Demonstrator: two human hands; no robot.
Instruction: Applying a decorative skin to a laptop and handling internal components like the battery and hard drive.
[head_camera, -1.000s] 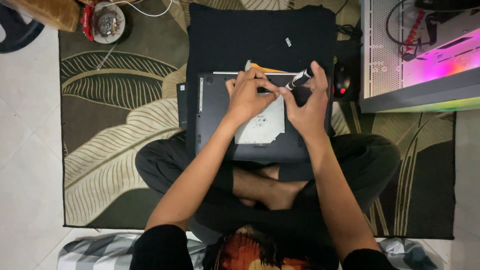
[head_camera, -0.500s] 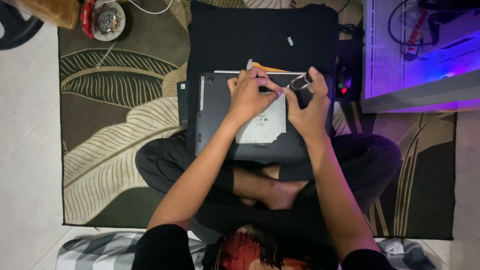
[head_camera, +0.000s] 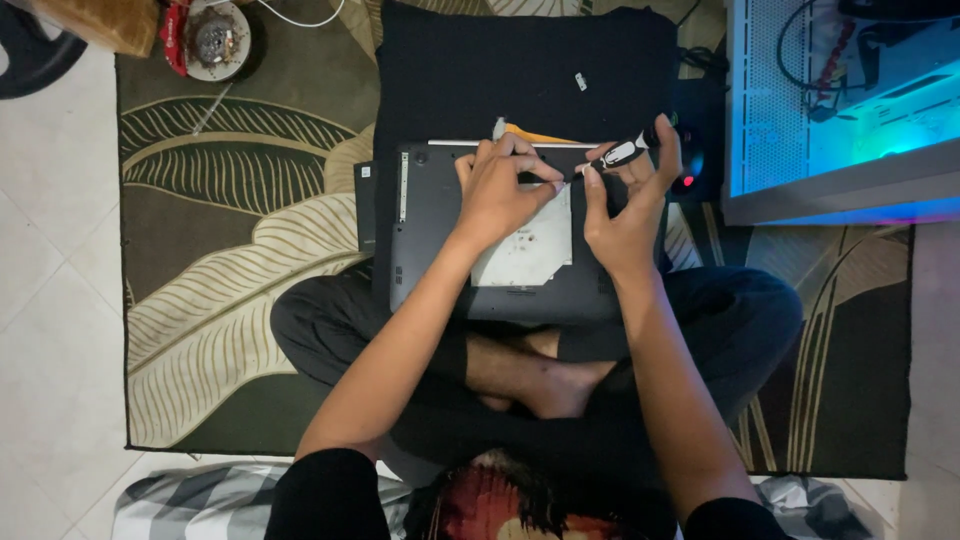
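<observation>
Screwdriver (head_camera: 622, 155), black with a pale band on the handle, sits in our right hand (head_camera: 625, 215), gripped between thumb and fingers near the hand's upper edge. Its long axis runs on a slant: the handle end rises up and to the right past our fingertips, and the thin tip points down and to the left, where it meets the upturned laptop (head_camera: 440, 240) close to the laptop's far edge. We cannot tell whether the tip sits in a screw.

Our left hand (head_camera: 500, 190) lies flat-curled on the laptop's grey underside just left of the tip, its fingers bent and pressing down beside the tip; it holds nothing we can make out. A pale rectangular panel (head_camera: 530, 255) on the underside shows below and between the two hands.

We have the laptop resting across our crossed legs (head_camera: 720, 310), its long side running left to right. A black cloth (head_camera: 520, 70) is spread beyond it, lying on a leaf-patterned rug (head_camera: 220, 250). A lit computer case (head_camera: 850, 100) glowing blue stands at the right, well apart from the hands. A small round red and white object (head_camera: 210, 35) lies at the rug's far left corner.
</observation>
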